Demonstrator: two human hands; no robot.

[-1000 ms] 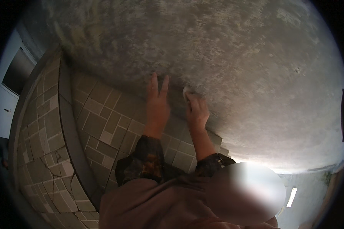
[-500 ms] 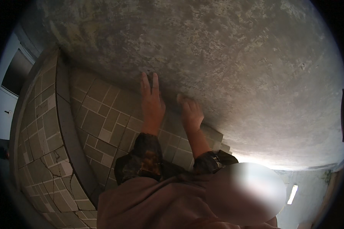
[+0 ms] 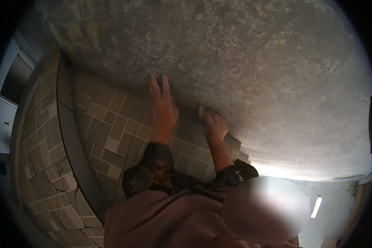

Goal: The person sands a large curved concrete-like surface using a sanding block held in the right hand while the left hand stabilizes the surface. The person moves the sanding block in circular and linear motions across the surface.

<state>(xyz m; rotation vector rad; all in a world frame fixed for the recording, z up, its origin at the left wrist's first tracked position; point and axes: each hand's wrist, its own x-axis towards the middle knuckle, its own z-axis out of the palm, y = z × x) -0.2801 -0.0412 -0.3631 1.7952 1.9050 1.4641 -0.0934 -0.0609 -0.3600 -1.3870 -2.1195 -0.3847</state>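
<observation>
My left hand point(image 3: 165, 115) reaches forward to the mottled grey wall point(image 3: 244, 58), with two fingers stretched out and spread, their tips at the wall's surface. To its right, my right hand point(image 3: 216, 128) is closed close to the same wall, its fingers bent. A small pale, rounded edge point(image 3: 201, 111) shows at the left of the right fingertips; I cannot make out what it is. Both forearms come up in dark patterned sleeves.
Below the wall lies a tiled floor point(image 3: 115, 130). At the left a dark curved ledge edge point(image 3: 76, 138) borders cracked tiles point(image 3: 49, 165). A white door-like panel point(image 3: 3, 120) stands at the far left. Bright light enters at the lower right.
My right hand has moved a little to the right and slightly down along the wall. My left hand has shifted slightly up and left, its two fingers still stretched out.
</observation>
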